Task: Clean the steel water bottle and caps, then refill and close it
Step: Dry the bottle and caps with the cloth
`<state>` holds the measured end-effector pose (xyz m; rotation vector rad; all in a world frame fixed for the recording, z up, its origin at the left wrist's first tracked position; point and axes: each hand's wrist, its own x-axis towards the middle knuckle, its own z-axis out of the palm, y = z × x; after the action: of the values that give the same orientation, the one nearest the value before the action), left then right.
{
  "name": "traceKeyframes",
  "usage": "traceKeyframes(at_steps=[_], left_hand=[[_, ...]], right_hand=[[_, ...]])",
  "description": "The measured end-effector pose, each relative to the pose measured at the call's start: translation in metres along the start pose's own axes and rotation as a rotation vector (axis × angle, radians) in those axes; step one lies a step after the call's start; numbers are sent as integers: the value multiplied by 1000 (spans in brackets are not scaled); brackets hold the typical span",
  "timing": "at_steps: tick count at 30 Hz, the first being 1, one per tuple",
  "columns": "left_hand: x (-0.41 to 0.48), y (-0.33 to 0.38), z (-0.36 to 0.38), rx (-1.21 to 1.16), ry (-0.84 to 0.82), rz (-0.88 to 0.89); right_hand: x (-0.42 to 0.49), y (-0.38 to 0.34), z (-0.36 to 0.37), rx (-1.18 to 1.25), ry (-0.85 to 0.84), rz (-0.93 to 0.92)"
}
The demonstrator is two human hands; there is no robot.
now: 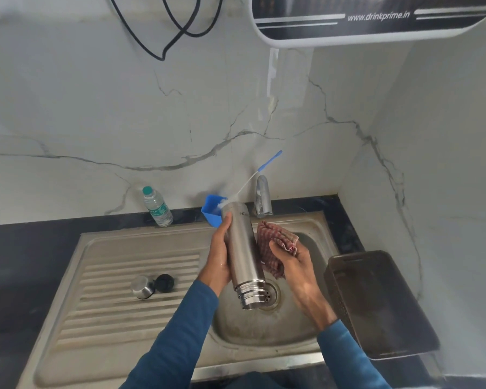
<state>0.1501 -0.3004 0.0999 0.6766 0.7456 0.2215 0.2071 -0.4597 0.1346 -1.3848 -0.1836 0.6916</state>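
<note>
Bottle (243, 254), clasped mouth-down over the sink (253, 329) by the left grip (216, 261), meets the cloth (275, 242) clutched in the right grip (295, 266); both caps (142, 287) lie off, so refilling and closing apparently remain.

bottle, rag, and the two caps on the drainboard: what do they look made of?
Bottle: brushed stainless steel, satin grey with soft streaked highlights.
Rag: woven cloth, probably cotton; red check weave, limp folds.
Dome cap: polished steel, mirror-like glints.
Black cap: matte black, likely plastic; fine detail unclear.
</note>
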Motion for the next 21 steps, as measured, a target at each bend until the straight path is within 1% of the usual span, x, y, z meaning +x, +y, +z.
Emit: traceKeyframes(at_steps=[3, 6, 10, 13, 15, 19, 21], left_hand=[[3, -3, -12, -37, -2, 3], [-1, -8, -15, -124, -41, -43], [-1, -9, -13, -76, -44, -56], [-1, -4, -10, -106, -140, -97], [0, 1, -8, -113, -148, -97], [2, 10, -7, -211, -84, -55], [0, 11, -2, -241, -75, -52]], right_hand=[[-1, -9, 0, -24, 1, -67], [-4, -15, 1, -95, -82, -207], [-13, -8, 5, -370, -244, -361], [-18, 0, 3, -579, -314, -509], [-20, 3, -1, -608, -362, -530], [-23, 9, -4, -648, -439, -499], [-27, 11, -3, -687, -479, -515]])
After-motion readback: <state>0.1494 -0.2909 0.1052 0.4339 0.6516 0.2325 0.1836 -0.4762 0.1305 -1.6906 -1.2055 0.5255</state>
